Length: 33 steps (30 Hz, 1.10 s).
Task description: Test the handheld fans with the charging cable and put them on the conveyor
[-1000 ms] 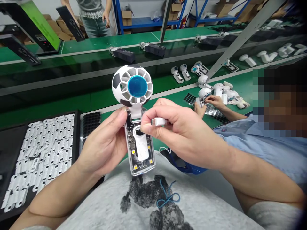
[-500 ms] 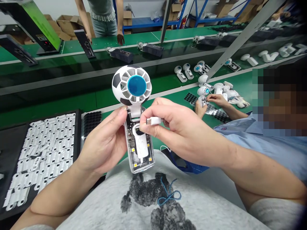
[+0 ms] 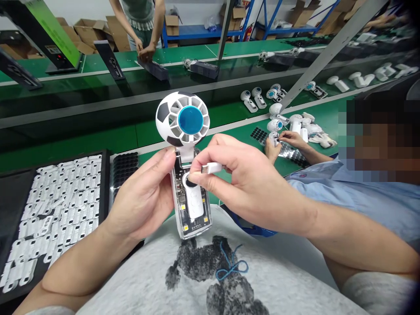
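Note:
Upright before my chest is a small fan (image 3: pixel 182 109) with a football-patterned head, a blue round centre and a clear body showing a circuit board. My left hand (image 3: pixel 144 192) grips its body from the left side, thumb near the neck. A white strip with a ring-shaped top (image 3: pixel 195 201) lies on the front of the body. My right hand (image 3: pixel 249 179) holds a white USB cable plug (image 3: pixel 211 168), metal end pointing left, and its fingertips touch a small black disc at the ring.
At the left, a black tray (image 3: pixel 105 188) holds several white strips beside a sheet of black discs (image 3: pixel 125 175). On the right, a co-worker's hands (image 3: pixel 274 148) hold a similar fan. Across the bench, a person handles a dark box (image 3: pixel 154 70).
My right fingertips are now at the ring with the black disc showing there. The person across the bench has brought both hands to a dark box. The view has shifted slightly.

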{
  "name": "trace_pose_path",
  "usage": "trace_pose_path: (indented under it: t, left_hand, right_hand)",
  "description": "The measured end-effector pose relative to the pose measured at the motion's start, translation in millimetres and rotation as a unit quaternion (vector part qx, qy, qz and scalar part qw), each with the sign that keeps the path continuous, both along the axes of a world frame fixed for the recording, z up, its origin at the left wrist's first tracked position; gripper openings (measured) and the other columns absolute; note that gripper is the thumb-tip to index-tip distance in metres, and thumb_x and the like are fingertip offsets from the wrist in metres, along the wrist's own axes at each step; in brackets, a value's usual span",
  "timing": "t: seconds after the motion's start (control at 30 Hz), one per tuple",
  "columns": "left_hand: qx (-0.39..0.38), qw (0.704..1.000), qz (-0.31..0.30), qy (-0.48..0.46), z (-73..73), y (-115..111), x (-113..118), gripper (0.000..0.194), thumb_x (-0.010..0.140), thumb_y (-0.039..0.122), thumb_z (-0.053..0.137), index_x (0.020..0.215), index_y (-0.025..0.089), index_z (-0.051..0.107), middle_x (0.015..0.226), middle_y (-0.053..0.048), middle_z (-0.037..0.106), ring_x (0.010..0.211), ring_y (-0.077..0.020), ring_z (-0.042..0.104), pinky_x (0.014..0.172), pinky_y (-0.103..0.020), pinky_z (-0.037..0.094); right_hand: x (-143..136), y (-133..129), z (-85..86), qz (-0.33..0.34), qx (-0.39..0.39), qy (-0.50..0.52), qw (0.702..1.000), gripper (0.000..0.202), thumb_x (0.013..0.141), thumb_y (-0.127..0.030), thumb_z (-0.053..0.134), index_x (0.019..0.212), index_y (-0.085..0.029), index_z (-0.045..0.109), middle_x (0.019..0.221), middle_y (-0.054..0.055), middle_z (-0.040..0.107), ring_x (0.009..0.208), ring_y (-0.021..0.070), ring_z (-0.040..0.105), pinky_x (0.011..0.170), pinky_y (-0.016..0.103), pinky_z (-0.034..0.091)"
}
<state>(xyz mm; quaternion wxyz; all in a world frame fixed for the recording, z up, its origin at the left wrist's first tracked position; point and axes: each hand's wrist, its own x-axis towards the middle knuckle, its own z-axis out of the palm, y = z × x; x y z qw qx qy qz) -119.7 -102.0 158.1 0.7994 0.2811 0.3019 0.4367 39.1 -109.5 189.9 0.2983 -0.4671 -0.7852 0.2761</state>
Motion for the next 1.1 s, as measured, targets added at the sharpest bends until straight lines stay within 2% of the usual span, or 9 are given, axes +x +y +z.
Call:
trace_pose_path:
  t: [0.13, 0.33, 0.53, 0.63, 0.83, 0.9, 0.97, 1.03, 1.1]
  left_hand:
    - [-0.009, 1.000, -0.006, -0.006, 0.7, 0.2, -1.0, 0.023, 0.091, 0.022, 0.043, 0.100, 0.013, 0.062, 0.096, -0.007, 0.062, 0.085, -0.0149, 0.059, 0.072, -0.024, 0.050]
    - [-0.011, 1.000, -0.013, -0.010, 1.2, -0.1, -2.5, 0.023, 0.092, 0.024, 0.041, 0.096, 0.014, 0.061, 0.093, -0.006, 0.062, 0.081, -0.0145, 0.059, 0.068, -0.024, 0.050]
    - [0.014, 1.000, 0.003, -0.012, 1.9, -2.9, -4.2, 0.021, 0.092, 0.022, 0.043, 0.096, 0.013, 0.061, 0.087, -0.003, 0.062, 0.077, -0.0119, 0.059, 0.080, -0.027, 0.048]
    - [0.026, 1.000, 0.003, 0.000, 0.8, -3.5, -5.7, 0.021, 0.091, 0.022, 0.043, 0.099, 0.014, 0.061, 0.088, -0.004, 0.062, 0.078, -0.0126, 0.059, 0.080, -0.028, 0.049]
    - [0.025, 0.999, 0.005, 0.032, 0.0, -4.8, -6.4, 0.020, 0.090, 0.023, 0.045, 0.098, 0.015, 0.061, 0.093, -0.006, 0.062, 0.083, -0.0166, 0.059, 0.071, -0.026, 0.051]
    - [0.023, 0.999, 0.003, 0.036, -0.1, -4.6, -6.3, 0.020, 0.089, 0.024, 0.046, 0.097, 0.015, 0.062, 0.093, -0.006, 0.062, 0.082, -0.0174, 0.060, 0.069, -0.026, 0.051]
    - [0.021, 0.999, -0.006, 0.030, -0.2, -3.5, -6.5, 0.021, 0.088, 0.024, 0.045, 0.098, 0.016, 0.063, 0.091, -0.007, 0.063, 0.080, -0.0180, 0.061, 0.067, -0.026, 0.051]
    - [0.014, 1.000, -0.009, 0.024, 0.0, -1.5, -6.8, 0.023, 0.089, 0.026, 0.045, 0.099, 0.016, 0.063, 0.090, -0.007, 0.063, 0.080, -0.0182, 0.061, 0.066, -0.027, 0.052]
    - [0.007, 1.000, 0.002, 0.018, 0.9, 0.6, -6.5, 0.025, 0.090, 0.027, 0.043, 0.100, 0.015, 0.063, 0.090, -0.006, 0.063, 0.080, -0.0175, 0.061, 0.067, -0.026, 0.052]
  right_hand:
    - [-0.3, -1.5, -1.2, 0.001, 0.017, 0.005, 1.000, 0.008, 0.081, -0.014, 0.055, 0.075, -0.017, 0.059, 0.077, 0.001, 0.050, 0.078, 0.0146, 0.049, 0.067, 0.027, 0.039]
    - [-0.9, -5.2, -5.7, -0.011, 0.073, 0.019, 0.997, 0.010, 0.077, -0.009, 0.057, 0.076, -0.018, 0.061, 0.075, 0.000, 0.050, 0.075, 0.0143, 0.049, 0.064, 0.027, 0.040]
    - [-4.8, -10.4, -11.0, -0.026, 0.090, 0.028, 0.995, 0.013, 0.076, -0.007, 0.057, 0.075, -0.020, 0.061, 0.076, 0.000, 0.051, 0.072, 0.0136, 0.050, 0.061, 0.027, 0.040]
    - [-6.4, -10.4, -11.1, -0.030, 0.076, 0.038, 0.996, 0.011, 0.076, -0.009, 0.059, 0.072, -0.019, 0.060, 0.073, -0.001, 0.050, 0.070, 0.0128, 0.049, 0.060, 0.026, 0.040]
    - [-5.9, -5.4, -8.6, -0.024, 0.004, 0.065, 0.998, 0.011, 0.075, -0.011, 0.062, 0.068, -0.017, 0.057, 0.071, -0.002, 0.049, 0.070, 0.0119, 0.049, 0.063, 0.026, 0.039]
    - [-5.4, -3.0, -9.6, -0.019, -0.048, 0.100, 0.994, 0.013, 0.074, -0.011, 0.063, 0.067, -0.017, 0.054, 0.072, -0.002, 0.050, 0.069, 0.0114, 0.049, 0.062, 0.026, 0.039]
    - [-5.5, -0.5, -11.8, 0.000, -0.131, 0.172, 0.976, 0.016, 0.075, -0.016, 0.063, 0.068, -0.018, 0.049, 0.070, -0.003, 0.051, 0.064, 0.0100, 0.048, 0.059, 0.025, 0.039]
    - [-6.6, 1.7, -14.5, 0.014, -0.202, 0.253, 0.946, 0.021, 0.076, -0.024, 0.064, 0.070, -0.018, 0.044, 0.064, -0.006, 0.047, 0.057, 0.0078, 0.045, 0.053, 0.023, 0.038]
    - [-8.7, 3.4, -16.9, 0.003, -0.233, 0.311, 0.921, 0.026, 0.076, -0.030, 0.065, 0.072, -0.019, 0.041, 0.061, -0.008, 0.040, 0.052, 0.0061, 0.040, 0.050, 0.021, 0.036]
